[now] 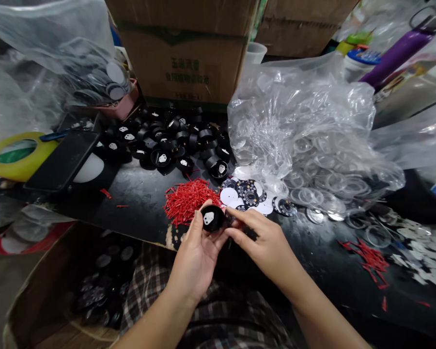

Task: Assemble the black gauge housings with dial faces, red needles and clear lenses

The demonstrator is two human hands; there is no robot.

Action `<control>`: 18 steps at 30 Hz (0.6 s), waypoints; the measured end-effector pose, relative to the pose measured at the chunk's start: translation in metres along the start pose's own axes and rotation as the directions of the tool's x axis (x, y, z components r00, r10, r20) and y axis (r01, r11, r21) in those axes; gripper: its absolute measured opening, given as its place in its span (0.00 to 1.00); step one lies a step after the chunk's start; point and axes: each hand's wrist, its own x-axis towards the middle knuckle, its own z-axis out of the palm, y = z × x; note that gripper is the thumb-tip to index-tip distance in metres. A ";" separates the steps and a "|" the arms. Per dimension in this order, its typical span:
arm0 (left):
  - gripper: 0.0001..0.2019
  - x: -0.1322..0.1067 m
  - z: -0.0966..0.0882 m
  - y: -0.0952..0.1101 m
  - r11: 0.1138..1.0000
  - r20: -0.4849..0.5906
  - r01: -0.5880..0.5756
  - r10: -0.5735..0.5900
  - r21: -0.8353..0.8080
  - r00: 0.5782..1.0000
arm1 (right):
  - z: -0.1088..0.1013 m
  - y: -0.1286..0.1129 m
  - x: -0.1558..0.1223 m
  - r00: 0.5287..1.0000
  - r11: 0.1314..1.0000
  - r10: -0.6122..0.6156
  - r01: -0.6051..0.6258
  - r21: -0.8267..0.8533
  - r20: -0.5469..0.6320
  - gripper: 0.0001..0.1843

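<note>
My left hand [196,254] is closed around a small round black cap [212,217] with a white patch on its face, held at the near edge of the dark worktable [141,191]. My right hand [261,237] comes in from the right, its fingers pinched against the cap's right side; anything between them is hidden. Just behind the hands lies a heap of thin red sticks [185,198]. To the right of that lie round white and black printed discs [247,196].
A pile of black caps [174,140] lies in front of a cardboard box [185,53]. A clear bag of transparent rings [312,140] fills the right. A phone [63,160] and yellow tape roll [18,155] lie left. An open carton [94,286] of parts stands below the table.
</note>
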 end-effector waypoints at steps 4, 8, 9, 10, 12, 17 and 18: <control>0.15 -0.003 -0.001 0.000 0.999 0.035 0.042 -0.042 0.004 0.999 | -0.002 0.000 0.004 0.988 0.985 0.154 -0.152 0.081 -0.020 0.12; 0.16 -0.002 -0.004 0.000 0.995 0.020 0.086 -0.087 0.040 0.996 | -0.009 0.004 0.002 0.978 0.976 0.194 -0.184 0.120 -0.077 0.06; 0.16 -0.002 -0.004 0.000 0.995 0.009 0.087 -0.087 0.055 0.996 | -0.011 0.003 0.001 0.970 0.963 0.233 -0.218 0.160 -0.076 0.07; 0.15 -0.003 -0.005 -0.001 0.994 0.002 0.084 -0.085 0.072 0.996 | -0.012 0.001 0.000 0.959 0.944 0.276 -0.258 0.205 -0.065 0.08; 0.14 -0.005 -0.005 -0.004 0.992 0.017 0.075 -0.077 0.101 0.997 | -0.011 -0.005 0.000 0.946 0.917 0.321 -0.297 0.266 -0.049 0.08; 0.17 -0.010 -0.009 -0.012 0.967 0.114 -0.019 -0.011 0.255 0.993 | -0.005 -0.018 0.005 0.971 0.957 0.239 -0.231 0.176 -0.022 0.02; 0.17 -0.010 -0.011 -0.013 0.949 0.121 -0.046 0.008 0.312 0.993 | -0.005 -0.018 0.006 0.969 0.957 0.245 -0.240 0.165 -0.010 0.02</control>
